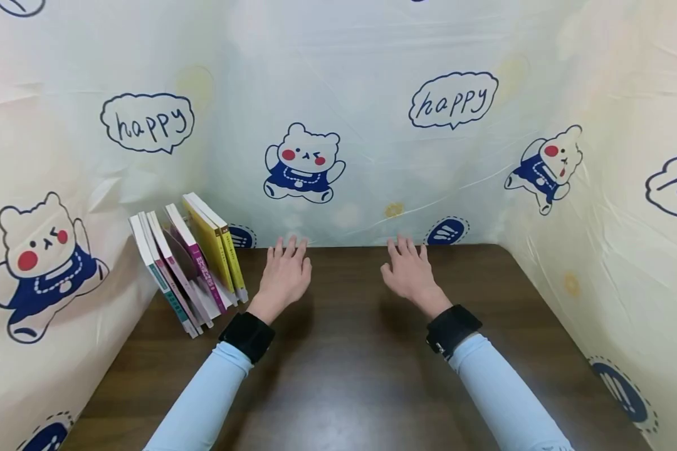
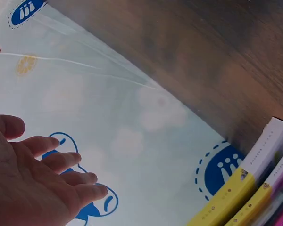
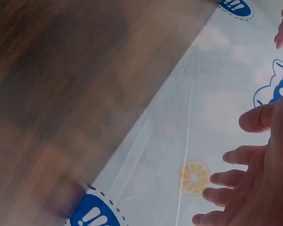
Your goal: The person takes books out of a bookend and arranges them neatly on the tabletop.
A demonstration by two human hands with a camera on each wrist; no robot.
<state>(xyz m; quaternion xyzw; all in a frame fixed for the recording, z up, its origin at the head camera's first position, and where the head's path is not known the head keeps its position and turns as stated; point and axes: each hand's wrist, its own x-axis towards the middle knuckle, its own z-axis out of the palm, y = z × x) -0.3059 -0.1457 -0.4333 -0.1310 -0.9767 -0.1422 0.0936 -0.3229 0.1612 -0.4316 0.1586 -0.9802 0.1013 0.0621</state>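
My left hand (image 1: 284, 275) is held out over the far part of the brown table, palm down, its fingers loosely extended and holding nothing. To its left stands a row of books (image 1: 194, 263), leaning, with yellow, magenta and white spines; the hand does not touch them. My right hand (image 1: 412, 272) reaches over the table in the same way on the other side, fingers spread and nothing in them. In the left wrist view, two yellow-and-white books (image 2: 236, 197) show at the lower right, apart from the fingers (image 2: 61, 161). The right wrist view shows the right fingers (image 3: 228, 179) spread.
A dark wood table (image 1: 338, 363) fills the lower middle. Pale cloth (image 1: 367, 94) printed with cartoon bears and "happy" bubbles hangs behind it and along both sides. The books stand at the table's left side near the cloth.
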